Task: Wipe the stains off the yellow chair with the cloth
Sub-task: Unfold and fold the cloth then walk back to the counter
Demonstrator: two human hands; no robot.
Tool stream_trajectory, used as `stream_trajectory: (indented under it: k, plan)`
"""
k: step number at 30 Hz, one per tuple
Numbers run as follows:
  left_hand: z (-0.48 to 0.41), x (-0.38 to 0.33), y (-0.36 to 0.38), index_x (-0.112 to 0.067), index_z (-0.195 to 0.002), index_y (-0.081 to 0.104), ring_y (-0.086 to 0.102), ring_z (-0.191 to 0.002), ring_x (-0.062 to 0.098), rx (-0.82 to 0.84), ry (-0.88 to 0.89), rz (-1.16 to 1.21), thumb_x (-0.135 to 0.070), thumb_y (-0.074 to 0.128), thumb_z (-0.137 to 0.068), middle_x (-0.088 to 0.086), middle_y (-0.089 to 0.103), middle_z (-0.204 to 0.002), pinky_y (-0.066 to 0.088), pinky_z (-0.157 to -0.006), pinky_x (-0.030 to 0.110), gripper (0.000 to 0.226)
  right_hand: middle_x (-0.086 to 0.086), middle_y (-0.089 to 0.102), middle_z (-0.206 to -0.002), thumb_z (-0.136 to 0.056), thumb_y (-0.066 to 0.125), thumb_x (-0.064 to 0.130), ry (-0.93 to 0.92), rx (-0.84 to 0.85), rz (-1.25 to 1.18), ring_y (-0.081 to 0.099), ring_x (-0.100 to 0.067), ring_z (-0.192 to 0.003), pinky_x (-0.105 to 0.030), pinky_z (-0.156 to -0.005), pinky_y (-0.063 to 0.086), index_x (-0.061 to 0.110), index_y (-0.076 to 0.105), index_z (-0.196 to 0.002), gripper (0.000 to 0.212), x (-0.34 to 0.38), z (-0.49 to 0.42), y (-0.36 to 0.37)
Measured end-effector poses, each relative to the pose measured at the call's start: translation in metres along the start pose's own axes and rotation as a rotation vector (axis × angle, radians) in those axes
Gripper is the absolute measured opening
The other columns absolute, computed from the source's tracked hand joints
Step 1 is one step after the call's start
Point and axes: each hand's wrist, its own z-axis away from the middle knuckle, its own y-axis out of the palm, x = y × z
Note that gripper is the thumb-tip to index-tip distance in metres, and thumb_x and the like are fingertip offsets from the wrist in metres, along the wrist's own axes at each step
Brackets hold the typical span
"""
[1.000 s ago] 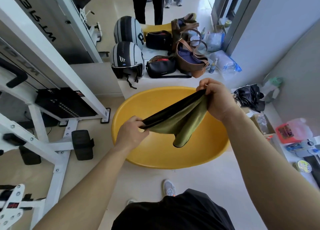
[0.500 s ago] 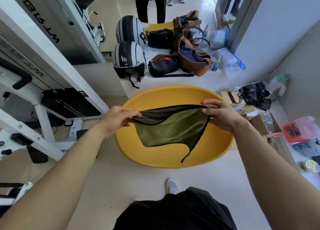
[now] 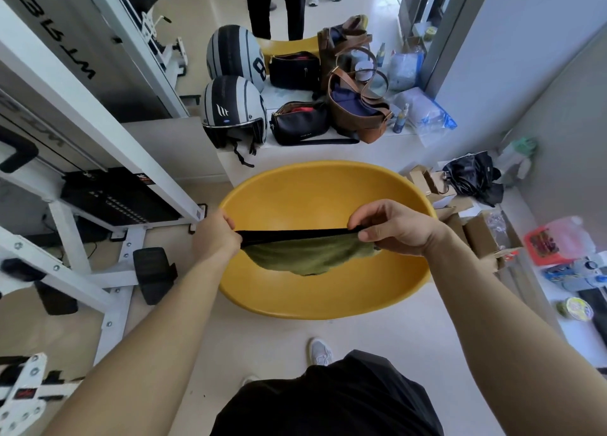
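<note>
Since half a second earlier, the two hands had moved apart and pulled the black hem of the cloth into a straight, taut line. The green panel that had hung open now sagged bunched beneath it. The left hand pinched one end of the hem near the left rim of the chair, fingers curled around it. The right hand gripped the other end between thumb and bent fingers. Stretching it this way probably served to straighten or fold the cloth into a pad before wiping. It hung in the air over the yellow seat bowl, apparently not touching it, so wiping seemed not yet begun. No stains could be made out on the shell. The chair stood on the floor before the person's feet. Beyond it, a low white surface carried helmets and bags, and a gym frame stood to the left.
</note>
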Motion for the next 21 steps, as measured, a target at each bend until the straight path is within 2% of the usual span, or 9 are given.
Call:
stream_trajectory:
  k: [3, 6, 9, 11, 13, 15, 17, 19, 21]
  plan:
    - [-0.002, 0.002, 0.009, -0.017, -0.093, 0.064, 0.055, -0.073, 0.019, 0.042, -0.066, 0.077, -0.006, 0.065, -0.088, 0.005, 0.065, -0.092, 0.04, -0.053, 0.028, 0.012, -0.006, 0.07, -0.079, -0.083, 0.055, -0.018, -0.049, 0.029, -0.02, 0.066, -0.015, -0.071, -0.023, -0.068, 0.055, 0.007, 0.075, -0.09, 0.033, 0.002, -0.005, 0.008]
    - [-0.001, 0.008, 0.009, -0.016, -0.092, 0.063, 0.066, -0.072, 0.024, 0.227, -0.123, 0.252, -0.005, 0.058, -0.087, 0.011, 0.069, -0.092, 0.053, -0.058, 0.031, 0.013, -0.008, 0.07, -0.083, -0.08, 0.061, -0.017, -0.106, -0.126, -0.139, 0.069, -0.02, -0.075, -0.029, -0.073, 0.057, 0.01, 0.073, -0.092, 0.031, -0.003, -0.007, 0.0]
    - [0.012, 0.011, -0.004, -0.009, -0.094, 0.059, 0.074, -0.068, 0.027, 0.535, -0.216, 0.699, 0.007, 0.048, -0.091, 0.017, 0.07, -0.093, 0.058, -0.052, 0.028, 0.02, -0.013, 0.067, -0.091, -0.082, 0.066, -0.01, -0.071, -0.39, -0.149, 0.067, -0.027, -0.084, -0.035, -0.075, 0.058, 0.013, 0.071, -0.097, 0.027, -0.009, -0.001, -0.016]
    - [0.017, 0.011, -0.015, -0.008, -0.094, 0.06, 0.073, -0.065, 0.022, 0.594, -0.237, 0.977, 0.011, 0.046, -0.093, 0.018, 0.07, -0.087, 0.06, -0.054, 0.025, 0.024, -0.014, 0.064, -0.095, -0.087, 0.064, -0.008, -0.01, -0.511, -0.098, 0.064, -0.029, -0.089, -0.037, -0.076, 0.056, 0.016, 0.073, -0.099, 0.028, -0.013, 0.003, -0.02]
    - [0.015, 0.014, -0.024, -0.003, -0.102, 0.063, 0.073, -0.067, 0.019, 0.614, -0.236, 1.108, 0.01, 0.049, -0.095, 0.018, 0.073, -0.084, 0.061, -0.06, 0.024, 0.02, -0.016, 0.064, -0.101, -0.092, 0.06, -0.007, 0.04, -0.554, -0.088, 0.064, -0.031, -0.093, -0.038, -0.079, 0.055, 0.014, 0.072, -0.105, 0.028, -0.017, 0.004, -0.019]
    - [0.012, 0.017, -0.033, 0.001, -0.112, 0.065, 0.076, -0.078, 0.02, 0.65, -0.164, 1.038, 0.008, 0.057, -0.093, 0.018, 0.076, -0.092, 0.062, -0.066, 0.023, 0.022, -0.016, 0.063, -0.109, -0.095, 0.056, -0.006, 0.094, -0.559, -0.047, 0.062, -0.031, -0.097, -0.036, -0.079, 0.056, 0.007, 0.07, -0.112, 0.025, -0.017, 0.005, -0.013]
    - [0.005, 0.024, -0.038, -0.003, -0.118, 0.067, 0.075, -0.092, 0.021, 0.659, -0.021, 0.749, 0.007, 0.07, -0.085, 0.017, 0.075, -0.103, 0.061, -0.074, 0.022, 0.034, -0.017, 0.062, -0.113, -0.099, 0.054, -0.001, 0.18, -0.565, 0.134, 0.059, -0.03, -0.1, -0.033, -0.081, 0.055, 0.002, 0.069, -0.114, 0.022, -0.014, 0.002, -0.004]
    - [-0.004, 0.03, -0.04, -0.009, -0.121, 0.068, 0.071, -0.1, 0.019, 0.596, 0.111, 0.422, 0.003, 0.08, -0.078, 0.01, 0.074, -0.11, 0.057, -0.08, 0.021, 0.047, -0.016, 0.062, -0.106, -0.101, 0.053, 0.004, 0.272, -0.566, 0.309, 0.057, -0.028, -0.096, -0.032, -0.081, 0.053, 0.002, 0.069, -0.11, 0.019, -0.013, -0.001, 0.008]
    - [-0.012, 0.035, -0.039, -0.013, -0.122, 0.069, 0.065, -0.102, 0.015, 0.518, 0.199, 0.209, -0.004, 0.084, -0.076, 0.004, 0.071, -0.114, 0.049, -0.082, 0.021, 0.05, -0.014, 0.061, -0.101, -0.102, 0.051, 0.007, 0.303, -0.586, 0.335, 0.056, -0.025, -0.091, -0.032, -0.08, 0.051, 0.002, 0.068, -0.108, 0.018, -0.014, -0.006, 0.022]
